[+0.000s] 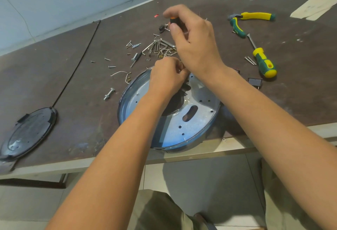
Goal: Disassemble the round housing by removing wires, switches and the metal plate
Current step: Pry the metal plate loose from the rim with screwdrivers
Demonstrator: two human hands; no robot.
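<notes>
The round housing point(127, 92) lies open side up at the table's near edge, with a shiny metal plate point(175, 123) full of holes inside it. My left hand point(167, 78) pinches something small at the housing's far rim; what it grips is hidden. My right hand point(195, 41) is above it, shut on a small screwdriver with an orange and black handle point(172, 19), its shaft pointing down behind my left hand. Two black switches point(255, 81) lie on the table to the right of the housing.
A dark round cover point(27, 131) lies at the left. Loose screws, hex keys point(156, 46), wire bits point(118, 73) and a bolt point(109, 93) are scattered behind the housing. Green and yellow pliers point(251, 18) and a bigger screwdriver point(262, 60) rest at the right.
</notes>
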